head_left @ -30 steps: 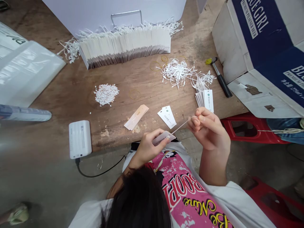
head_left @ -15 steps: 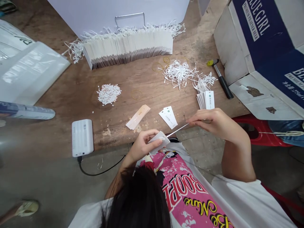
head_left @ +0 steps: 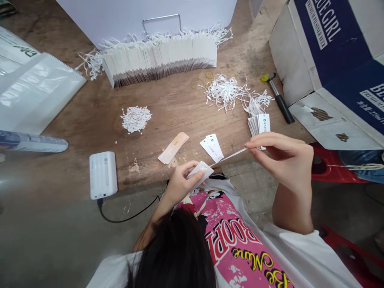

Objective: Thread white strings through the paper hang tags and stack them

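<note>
My left hand [head_left: 183,182] grips a small white hang tag [head_left: 200,171], with the thumb across its face; whether several are stacked there I cannot tell. My right hand [head_left: 279,156] pinches the end of a white string [head_left: 229,155], which runs taut from the tag's edge up to the right. Two or three printed white tags [head_left: 213,147] lie on the wooden table just beyond. Left of them rests a pale orange stack of strips [head_left: 174,148]. Behind my right hand stands a bundle of strung tags [head_left: 258,124], partly covered by the fingers.
A pile of white strings [head_left: 225,92], small white bits [head_left: 136,119], and a long row of strung tags [head_left: 162,56] occupy the table [head_left: 156,100]. A hammer [head_left: 279,98] lies beside a blue and white carton [head_left: 318,80]. A white power bank [head_left: 103,175] sits near the front edge.
My right hand has moved to the right, drawing the string out longer and straighter. My left hand keeps its hold on the tag, whose face has tilted slightly.
</note>
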The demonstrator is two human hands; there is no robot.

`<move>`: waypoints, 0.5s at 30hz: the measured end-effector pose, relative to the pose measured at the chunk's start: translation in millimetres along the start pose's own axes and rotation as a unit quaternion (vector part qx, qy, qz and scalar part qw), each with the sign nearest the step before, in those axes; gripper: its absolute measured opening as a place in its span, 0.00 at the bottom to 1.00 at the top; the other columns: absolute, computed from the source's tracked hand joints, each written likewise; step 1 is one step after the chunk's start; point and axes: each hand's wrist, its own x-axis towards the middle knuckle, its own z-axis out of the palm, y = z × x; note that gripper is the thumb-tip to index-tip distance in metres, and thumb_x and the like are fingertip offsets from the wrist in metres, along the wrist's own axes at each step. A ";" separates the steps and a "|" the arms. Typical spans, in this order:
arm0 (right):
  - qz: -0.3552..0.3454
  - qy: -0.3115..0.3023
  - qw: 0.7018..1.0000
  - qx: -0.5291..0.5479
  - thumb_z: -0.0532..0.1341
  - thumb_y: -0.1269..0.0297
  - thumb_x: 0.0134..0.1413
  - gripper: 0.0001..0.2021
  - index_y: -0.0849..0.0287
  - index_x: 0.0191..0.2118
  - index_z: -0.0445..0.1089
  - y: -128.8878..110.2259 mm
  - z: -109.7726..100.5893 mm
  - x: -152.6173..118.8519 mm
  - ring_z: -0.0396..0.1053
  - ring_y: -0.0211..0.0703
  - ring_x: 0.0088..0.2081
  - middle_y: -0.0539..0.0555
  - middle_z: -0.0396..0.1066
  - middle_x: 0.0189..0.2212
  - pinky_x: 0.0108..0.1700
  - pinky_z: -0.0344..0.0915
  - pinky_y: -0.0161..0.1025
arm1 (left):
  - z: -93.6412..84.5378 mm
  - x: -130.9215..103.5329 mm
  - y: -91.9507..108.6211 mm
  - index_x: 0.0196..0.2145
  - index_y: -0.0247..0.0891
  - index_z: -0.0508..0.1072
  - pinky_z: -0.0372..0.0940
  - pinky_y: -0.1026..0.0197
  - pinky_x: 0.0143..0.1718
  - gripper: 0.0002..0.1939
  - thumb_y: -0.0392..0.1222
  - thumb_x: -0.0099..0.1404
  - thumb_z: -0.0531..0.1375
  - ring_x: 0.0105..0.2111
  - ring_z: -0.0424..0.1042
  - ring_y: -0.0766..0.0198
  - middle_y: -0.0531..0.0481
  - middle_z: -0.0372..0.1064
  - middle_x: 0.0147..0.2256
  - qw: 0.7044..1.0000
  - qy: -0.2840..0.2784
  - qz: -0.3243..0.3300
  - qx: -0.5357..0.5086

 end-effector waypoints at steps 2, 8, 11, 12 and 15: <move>0.011 0.011 1.000 0.011 0.64 0.76 0.50 0.10 0.52 0.34 0.77 0.3 1.0 -1.2 0.73 0.42 0.34 0.51 0.76 0.31 0.37 0.69 0.40 | 0.8 -0.8 0.2 0.34 0.35 0.72 0.66 0.66 0.24 0.12 0.48 0.59 0.62 0.24 0.74 0.65 0.50 0.75 0.28 1.000 0.004 0.002 0.007; 0.033 -0.016 0.999 -0.015 0.64 0.74 0.51 0.08 0.53 0.35 0.76 1.4 -0.8 -6.9 0.73 0.40 0.34 0.51 0.76 0.32 0.37 0.69 0.37 | 0.7 -3.4 -3.7 0.34 0.35 0.72 0.65 0.67 0.25 0.12 0.47 0.62 0.60 0.25 0.74 0.65 0.51 0.74 0.26 0.997 0.045 0.033 0.061; 0.085 -0.022 0.996 -0.005 0.65 0.73 0.51 0.06 0.55 0.33 0.76 0.8 -1.4 -11.8 0.73 0.39 0.34 0.51 0.77 0.31 0.36 0.70 0.35 | 0.6 -4.1 -6.3 0.35 0.36 0.73 0.65 0.66 0.27 0.11 0.47 0.62 0.60 0.26 0.75 0.64 0.51 0.74 0.27 0.992 0.076 0.048 0.092; 0.112 -0.019 0.993 0.012 0.65 0.72 0.50 0.05 0.56 0.33 0.76 0.5 -1.1 -13.8 0.74 0.39 0.32 0.51 0.77 0.30 0.35 0.71 0.34 | 1.0 -4.0 -7.2 0.35 0.36 0.73 0.66 0.66 0.28 0.11 0.47 0.63 0.59 0.27 0.75 0.63 0.51 0.75 0.28 0.989 0.089 0.055 0.103; 0.211 -0.019 0.971 0.106 0.67 0.70 0.48 0.02 0.58 0.30 0.75 0.3 2.7 -21.5 0.73 0.38 0.26 0.51 0.76 0.25 0.29 0.71 0.33 | 3.1 -2.9 -10.7 0.35 0.36 0.73 0.67 0.65 0.30 0.10 0.46 0.63 0.59 0.28 0.76 0.63 0.51 0.76 0.29 0.973 0.143 0.095 0.154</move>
